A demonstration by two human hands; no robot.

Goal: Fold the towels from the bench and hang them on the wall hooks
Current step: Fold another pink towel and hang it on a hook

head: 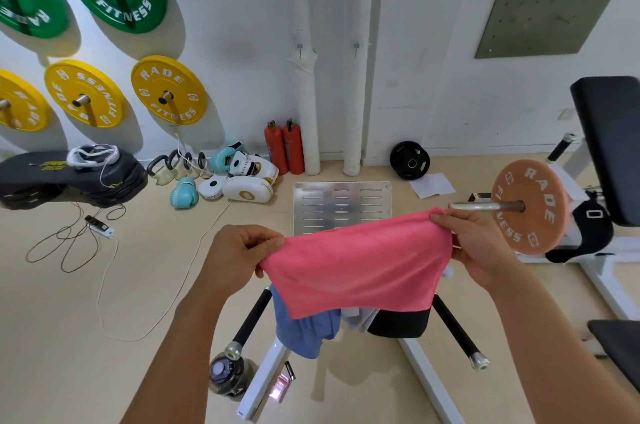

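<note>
A pink towel (356,264) hangs stretched between both hands in mid-air above the bench. My left hand (239,250) pinches its left top corner and my right hand (474,243) pinches its right top corner. Below it a blue towel (308,330) and a pale grey towel (358,318) drape over the black bench pad (401,323). Two small wall hooks (300,47) (356,47) sit on the white wall ahead, both bare.
A barbell sleeve with a pink weight plate (530,205) juts in from the right near my right hand. A metal slotted panel (341,205) lies on the floor ahead. Red fire extinguishers (284,146), boxing gloves (183,195), cables and a water bottle (225,375) surround the bench.
</note>
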